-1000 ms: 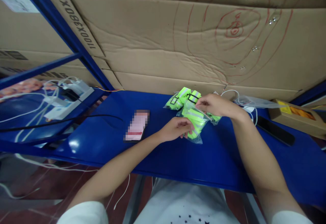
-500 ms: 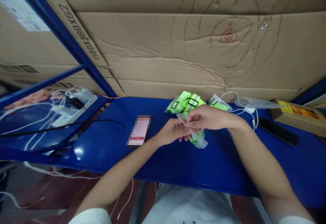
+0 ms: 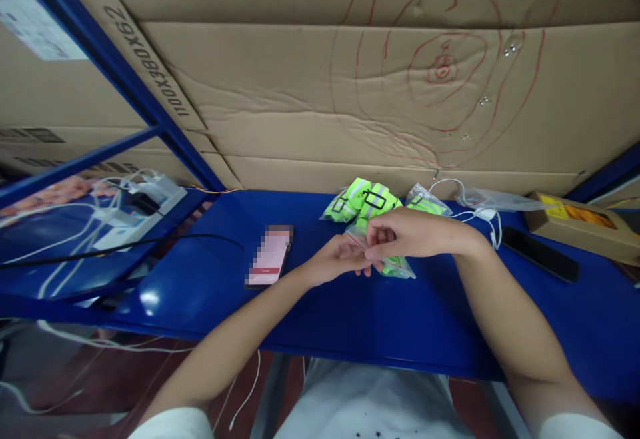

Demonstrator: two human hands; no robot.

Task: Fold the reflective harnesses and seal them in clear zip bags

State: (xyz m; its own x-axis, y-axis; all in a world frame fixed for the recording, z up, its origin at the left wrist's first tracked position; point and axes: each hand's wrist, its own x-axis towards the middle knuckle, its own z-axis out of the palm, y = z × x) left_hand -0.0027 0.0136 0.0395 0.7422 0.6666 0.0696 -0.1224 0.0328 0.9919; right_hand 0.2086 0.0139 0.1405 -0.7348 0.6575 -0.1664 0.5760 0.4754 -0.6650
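Observation:
Between my two hands is a clear zip bag (image 3: 400, 267) with something neon green inside and a thin red line along its edge. My left hand (image 3: 339, 259) is closed on the bag's left part. From the right, my right hand (image 3: 400, 234) pinches the bag's edge with thumb and fingers, hiding part of it. Just behind my hands lie bundled neon-green reflective straps (image 3: 357, 198) with black buckles, some in clear plastic. Another bagged green bundle (image 3: 425, 200) lies to their right.
A phone with a lit screen (image 3: 270, 256) lies left on the blue table (image 3: 320, 322). At right are a dark phone (image 3: 540, 254), a cardboard box (image 3: 575, 226) and a white cable (image 3: 487, 214). A power strip (image 3: 145, 216) with cables sits far left. Cardboard (image 3: 280, 79) stands behind.
My fingers have shifted along the bag's edge, and the bag's lower end has swung slightly right and up. The whole view has moved a little.

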